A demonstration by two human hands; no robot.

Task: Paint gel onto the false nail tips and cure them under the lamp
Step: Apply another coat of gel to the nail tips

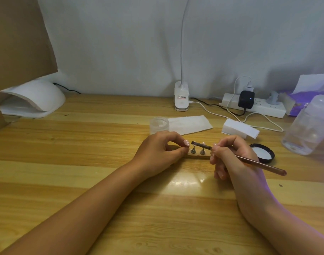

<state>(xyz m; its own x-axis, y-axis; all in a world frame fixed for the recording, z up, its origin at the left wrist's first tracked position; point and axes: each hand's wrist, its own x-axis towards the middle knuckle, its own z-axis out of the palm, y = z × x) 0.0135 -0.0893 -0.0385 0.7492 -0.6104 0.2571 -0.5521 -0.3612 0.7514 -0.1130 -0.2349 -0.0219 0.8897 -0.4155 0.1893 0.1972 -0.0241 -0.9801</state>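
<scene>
Cardboard (19,43) leans at the far left, beside one domed, glossy white curing lamp (34,100) on the grained wooden table (83,144). The left hand (157,151) is curled, thumb and forefinger pinching the left end of a flat holder strip (198,157) near the table's middle. Two conical metal pegs (193,150) stand on it; the pale nail tips (203,143) on top are too small to make out clearly. Behind sit one round clear jar (159,125) and one flat paper sheet (188,124). The right hand (231,157) clamps a slim brown brush (249,161) like a pen, its dark bristle end over the pegs. One round black lid (262,152) lies just to the right.
</scene>
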